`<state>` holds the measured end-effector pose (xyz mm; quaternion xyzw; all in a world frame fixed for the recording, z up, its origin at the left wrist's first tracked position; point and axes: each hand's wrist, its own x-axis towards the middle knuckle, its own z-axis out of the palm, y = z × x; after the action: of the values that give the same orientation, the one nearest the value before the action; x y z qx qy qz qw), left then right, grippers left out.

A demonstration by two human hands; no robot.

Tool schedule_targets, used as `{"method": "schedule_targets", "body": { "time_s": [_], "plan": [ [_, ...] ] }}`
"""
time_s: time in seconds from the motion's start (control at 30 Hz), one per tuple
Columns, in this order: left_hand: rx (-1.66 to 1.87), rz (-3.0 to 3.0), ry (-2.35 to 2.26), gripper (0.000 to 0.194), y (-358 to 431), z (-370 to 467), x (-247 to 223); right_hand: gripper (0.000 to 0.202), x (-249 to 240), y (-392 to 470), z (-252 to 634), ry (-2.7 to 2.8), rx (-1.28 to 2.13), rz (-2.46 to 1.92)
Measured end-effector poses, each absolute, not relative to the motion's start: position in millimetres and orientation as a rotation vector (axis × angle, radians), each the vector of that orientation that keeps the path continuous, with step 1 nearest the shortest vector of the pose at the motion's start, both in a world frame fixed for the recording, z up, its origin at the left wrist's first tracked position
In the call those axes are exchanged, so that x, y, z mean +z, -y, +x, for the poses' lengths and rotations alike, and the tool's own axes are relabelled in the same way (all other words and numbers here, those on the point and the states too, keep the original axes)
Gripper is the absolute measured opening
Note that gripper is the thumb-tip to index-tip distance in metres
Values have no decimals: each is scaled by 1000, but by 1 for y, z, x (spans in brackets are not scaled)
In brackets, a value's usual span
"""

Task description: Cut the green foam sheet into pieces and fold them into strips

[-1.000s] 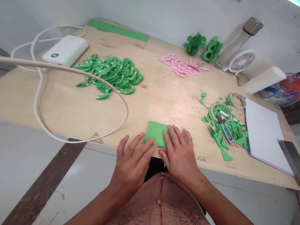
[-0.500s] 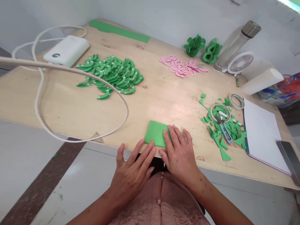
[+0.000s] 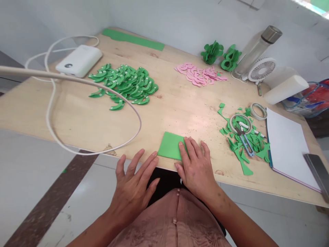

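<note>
A folded piece of green paper (image 3: 170, 145) lies flat at the table's front edge. My right hand (image 3: 196, 163) rests on its right side, fingers stretched out and pressing it down. Just left of the paper is my left hand (image 3: 137, 180), fingers spread and holding nothing; its fingertips reach the paper's lower left corner. Whether they touch it, I cannot tell. To the right, green paper scraps (image 3: 243, 159) lie in a heap with blue-handled thread snips (image 3: 246, 142) and a roll of tape (image 3: 241, 124) on top.
Curved green cutouts (image 3: 128, 84) are piled at the left, near a white power bank (image 3: 79, 61) and a looping white cable (image 3: 138, 127). Pink cutouts (image 3: 196, 74) lie at the back. A bottle (image 3: 253, 51), small fan (image 3: 262, 70), white paper (image 3: 289, 144) and phone (image 3: 317, 173) are on the right.
My left hand has moved left, off the lower edge of the green paper. My right hand stays on the paper. The camera view has shifted slightly.
</note>
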<state>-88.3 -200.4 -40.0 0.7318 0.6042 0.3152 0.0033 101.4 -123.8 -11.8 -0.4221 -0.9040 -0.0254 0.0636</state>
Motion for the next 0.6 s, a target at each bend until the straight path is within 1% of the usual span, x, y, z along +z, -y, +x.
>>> {"method": "schedule_targets", "body": {
  "time_s": [0.13,0.27,0.4,0.6],
  "plan": [
    [1057,2321,-1861,48,196,-86,-40,50,-11,124,101,2735,-62,-1283],
    [971,2443,-1658,37,188,-77,-40,50,-11,123,101,2735,-62,-1288],
    [952,2471,-1580,29,179,-77,-37,50,-11,124,101,2735,-33,-1282],
    [914,2541,-1491,25,173,-87,-36,50,-11,122,101,2725,-7,-1288]
  ]
}}
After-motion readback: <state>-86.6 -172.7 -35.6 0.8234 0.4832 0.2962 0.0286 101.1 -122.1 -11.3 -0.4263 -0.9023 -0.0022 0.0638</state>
